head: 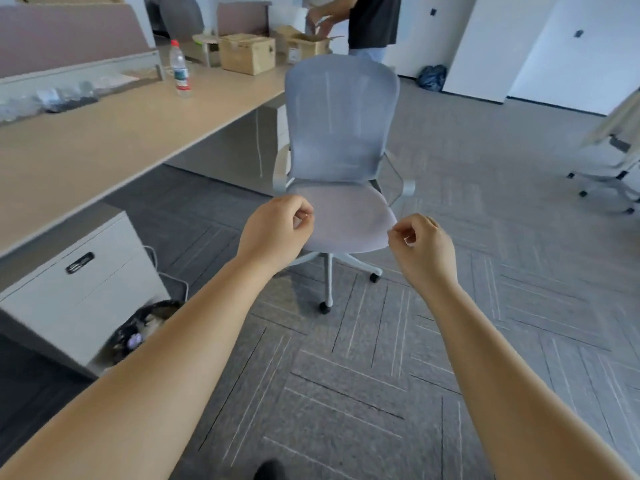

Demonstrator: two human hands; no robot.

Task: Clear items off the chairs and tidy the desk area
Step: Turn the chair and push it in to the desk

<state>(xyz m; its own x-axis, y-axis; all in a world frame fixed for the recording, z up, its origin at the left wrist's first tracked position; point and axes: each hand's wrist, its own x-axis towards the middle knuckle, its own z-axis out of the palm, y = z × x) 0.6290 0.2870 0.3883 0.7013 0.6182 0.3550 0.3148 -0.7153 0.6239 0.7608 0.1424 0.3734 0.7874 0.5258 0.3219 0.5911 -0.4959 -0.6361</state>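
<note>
A grey-blue mesh office chair stands on the carpet in front of me, facing me, its pale seat bare. My left hand hovers at the seat's front left edge with fingers curled and thumb and forefinger pinched; nothing shows in it. My right hand is held the same way at the seat's front right edge, with no item visible in it. To the left runs a long wooden desk with a clear water bottle standing upright on it.
Cardboard boxes sit at the desk's far end, where another person stands. Plastic-wrapped items lie by the divider. A white drawer cabinet and a black-lined bin are under the desk. A second chair is far right.
</note>
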